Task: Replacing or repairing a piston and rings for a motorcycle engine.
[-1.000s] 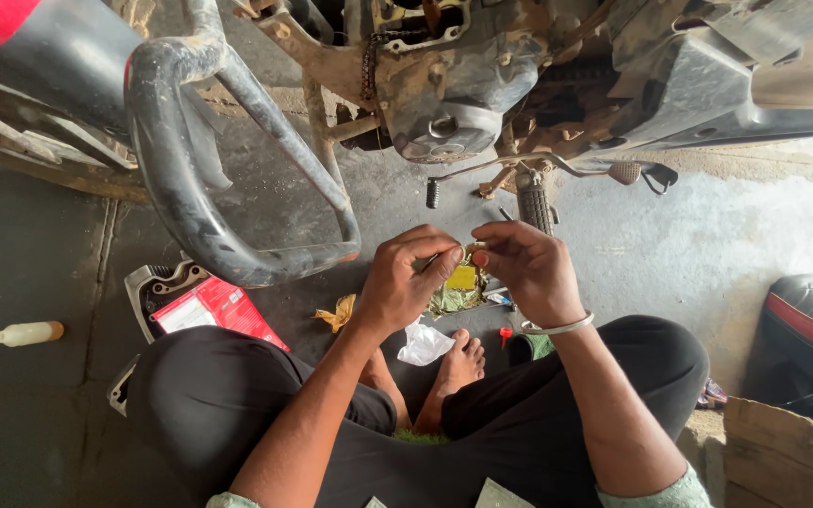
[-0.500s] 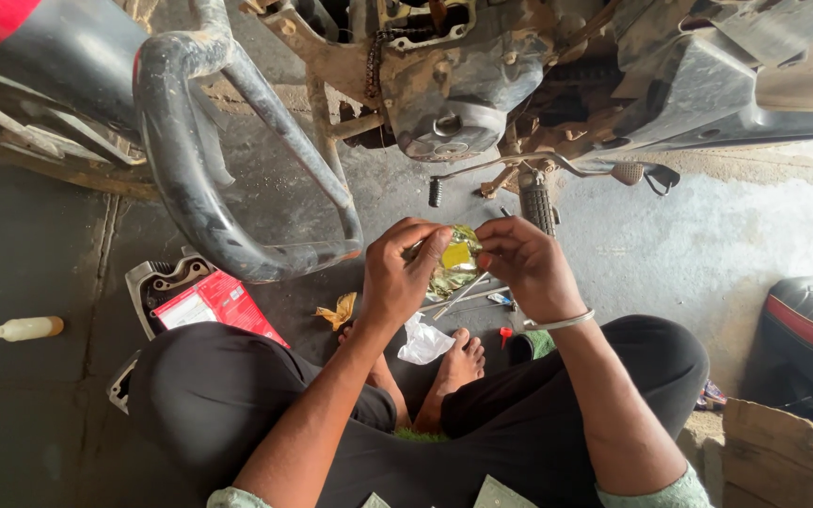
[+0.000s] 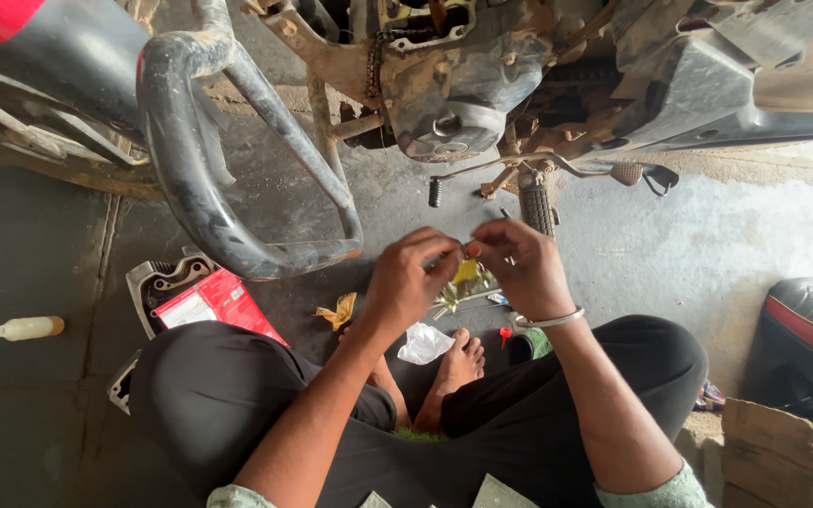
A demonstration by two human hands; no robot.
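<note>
Small yellow-and-clear packet: held between both my hands, up in front of me, above my crossed legs and just below the motorcycle engine.

Head view, change noted: half a second ago the packet hung lower and showed a broad yellow face between my hands; now it is raised slightly and mostly covered by my fingers, with only a yellow corner and some crumpled clear film showing beneath. One second ago my hands sat closer together around it. I judge the packet is being worked at its top edge; whether it is open I cannot tell.

Left hand: fingers curled, thumb and forefinger pinched on the packet's upper left edge.

Right hand: likewise closed in a pinch on the packet's upper right edge, a pale bangle at the wrist.

Surroundings: black crash guard to the left of my hands, footpeg just beyond them. On the floor, a red carton beside my left knee, a pale bottle well apart at far left, white crumpled paper by my bare foot.
</note>
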